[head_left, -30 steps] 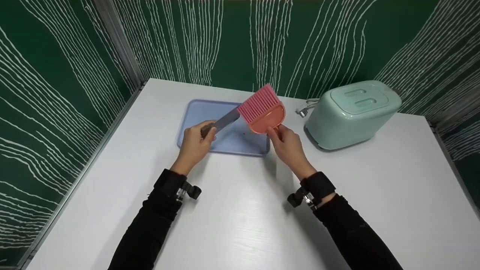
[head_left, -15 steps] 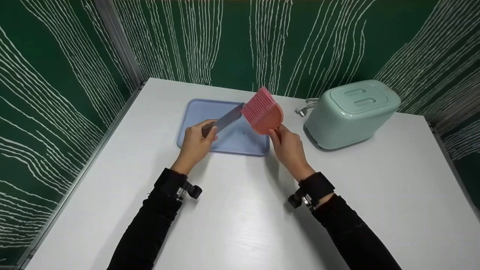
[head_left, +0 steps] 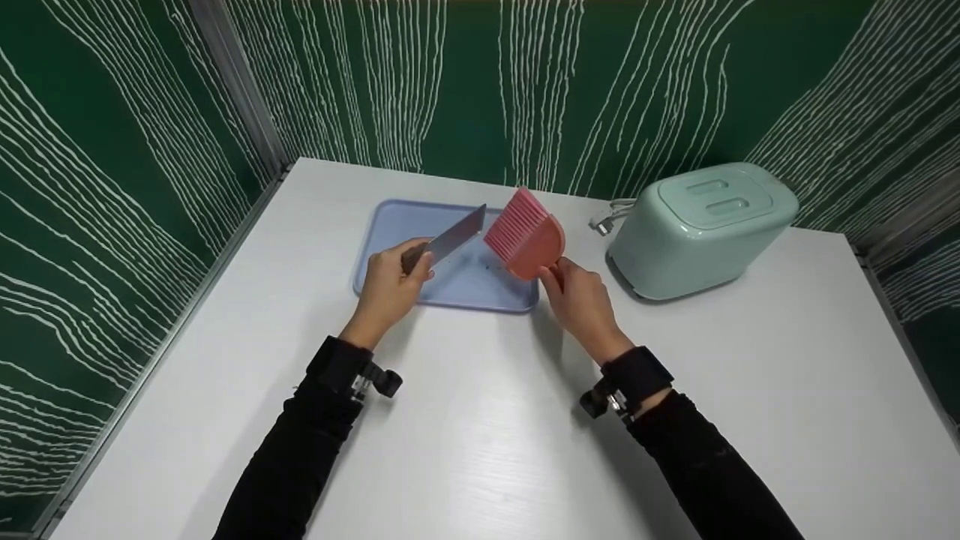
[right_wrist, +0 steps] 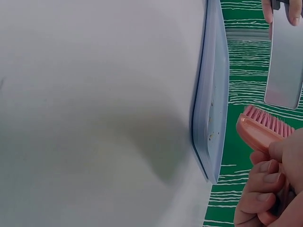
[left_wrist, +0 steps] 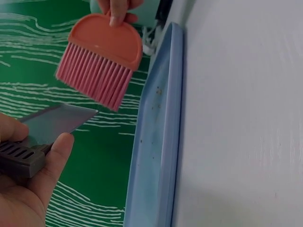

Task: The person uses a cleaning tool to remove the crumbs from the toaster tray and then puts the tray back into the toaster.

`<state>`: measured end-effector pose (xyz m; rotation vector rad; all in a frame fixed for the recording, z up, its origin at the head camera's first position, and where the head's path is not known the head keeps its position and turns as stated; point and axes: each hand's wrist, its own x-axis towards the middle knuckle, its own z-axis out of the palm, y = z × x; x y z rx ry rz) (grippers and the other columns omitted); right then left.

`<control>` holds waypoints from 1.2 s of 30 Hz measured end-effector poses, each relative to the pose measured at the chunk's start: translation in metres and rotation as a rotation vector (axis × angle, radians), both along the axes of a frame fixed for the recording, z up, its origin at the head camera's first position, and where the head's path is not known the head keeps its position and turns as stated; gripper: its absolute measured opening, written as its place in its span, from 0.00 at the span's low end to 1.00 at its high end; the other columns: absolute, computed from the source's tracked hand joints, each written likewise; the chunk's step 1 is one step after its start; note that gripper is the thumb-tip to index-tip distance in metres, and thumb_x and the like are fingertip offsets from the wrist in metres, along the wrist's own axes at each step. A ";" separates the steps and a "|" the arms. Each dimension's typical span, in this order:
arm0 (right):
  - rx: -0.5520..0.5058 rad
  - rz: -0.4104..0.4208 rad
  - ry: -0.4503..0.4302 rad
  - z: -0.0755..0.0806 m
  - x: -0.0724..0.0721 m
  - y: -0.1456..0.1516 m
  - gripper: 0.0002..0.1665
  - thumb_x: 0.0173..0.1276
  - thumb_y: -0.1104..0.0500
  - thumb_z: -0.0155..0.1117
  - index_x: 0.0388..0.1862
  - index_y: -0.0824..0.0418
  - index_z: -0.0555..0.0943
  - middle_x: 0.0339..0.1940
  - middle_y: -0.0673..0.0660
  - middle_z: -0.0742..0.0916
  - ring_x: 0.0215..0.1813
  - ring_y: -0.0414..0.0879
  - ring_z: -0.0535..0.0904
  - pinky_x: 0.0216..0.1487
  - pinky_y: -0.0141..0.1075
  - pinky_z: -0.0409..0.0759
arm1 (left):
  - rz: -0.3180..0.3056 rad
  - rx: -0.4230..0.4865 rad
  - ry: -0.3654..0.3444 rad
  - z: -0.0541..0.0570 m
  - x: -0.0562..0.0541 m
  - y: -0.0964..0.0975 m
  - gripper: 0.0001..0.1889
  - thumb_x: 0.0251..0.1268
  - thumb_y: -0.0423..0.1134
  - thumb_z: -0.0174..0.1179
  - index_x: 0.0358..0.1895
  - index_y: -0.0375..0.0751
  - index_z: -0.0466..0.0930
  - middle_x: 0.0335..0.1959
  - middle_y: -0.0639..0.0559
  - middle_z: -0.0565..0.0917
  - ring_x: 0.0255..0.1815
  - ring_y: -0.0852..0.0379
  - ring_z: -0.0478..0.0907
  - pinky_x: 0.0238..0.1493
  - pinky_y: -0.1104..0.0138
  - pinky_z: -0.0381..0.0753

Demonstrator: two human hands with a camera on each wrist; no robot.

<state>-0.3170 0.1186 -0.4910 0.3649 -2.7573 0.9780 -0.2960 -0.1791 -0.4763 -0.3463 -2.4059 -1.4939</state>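
My left hand (head_left: 388, 281) grips a thin metal crumb tray (head_left: 459, 234) by its dark slotted end (left_wrist: 21, 160), the sheet tilted up to the right. My right hand (head_left: 585, 304) holds a brush (head_left: 538, 251) with an orange head and pink bristles by its short handle. The bristles (left_wrist: 92, 71) point toward the metal sheet's far end, with a small gap between them. Both things hang above a shallow blue tray (head_left: 405, 217) lying on the table. Small brown crumbs (left_wrist: 158, 91) are scattered on the blue tray's floor.
A mint-green toaster (head_left: 697, 232) stands at the back right of the white table (head_left: 480, 420). Its cord and plug (head_left: 606, 219) lie just left of it. Green walls (head_left: 465, 82) with white streaks stand behind and at both sides.
The brush has moved down and slightly left, away from the metal crumb tray's end, which its bristles overlapped earlier. The left hand has barely moved.
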 end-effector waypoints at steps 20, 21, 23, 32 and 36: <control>-0.032 0.137 0.002 0.005 0.008 -0.012 0.17 0.85 0.48 0.61 0.52 0.59 0.87 0.21 0.50 0.77 0.26 0.44 0.71 0.28 0.36 0.67 | -0.003 0.019 0.007 -0.005 -0.002 0.000 0.14 0.83 0.34 0.58 0.62 0.32 0.85 0.43 0.35 0.90 0.41 0.43 0.93 0.45 0.66 0.95; -0.020 0.144 -0.004 0.004 0.007 -0.013 0.17 0.85 0.48 0.61 0.53 0.60 0.87 0.22 0.50 0.77 0.26 0.44 0.71 0.28 0.35 0.66 | 0.000 0.022 0.007 -0.005 -0.002 0.000 0.14 0.83 0.34 0.59 0.62 0.32 0.85 0.42 0.35 0.90 0.41 0.43 0.93 0.45 0.67 0.94; 0.001 0.150 -0.010 0.003 0.007 -0.013 0.17 0.85 0.49 0.61 0.52 0.60 0.86 0.22 0.50 0.76 0.26 0.43 0.70 0.28 0.35 0.66 | 0.002 0.030 0.004 -0.005 -0.003 0.000 0.14 0.83 0.33 0.59 0.62 0.32 0.85 0.43 0.34 0.90 0.41 0.43 0.93 0.45 0.68 0.94; 0.063 0.072 -0.031 0.000 0.003 -0.005 0.17 0.86 0.49 0.59 0.45 0.61 0.83 0.26 0.53 0.78 0.29 0.47 0.72 0.32 0.38 0.67 | -0.016 0.072 -0.022 -0.004 -0.002 0.002 0.14 0.83 0.34 0.59 0.61 0.32 0.86 0.50 0.32 0.90 0.43 0.41 0.94 0.44 0.71 0.94; 0.093 0.018 -0.035 -0.004 0.000 0.001 0.17 0.86 0.50 0.60 0.39 0.61 0.79 0.25 0.53 0.76 0.30 0.48 0.72 0.32 0.39 0.66 | -0.045 0.116 -0.039 -0.004 -0.001 0.003 0.14 0.83 0.33 0.59 0.62 0.31 0.85 0.51 0.32 0.90 0.47 0.38 0.93 0.47 0.70 0.94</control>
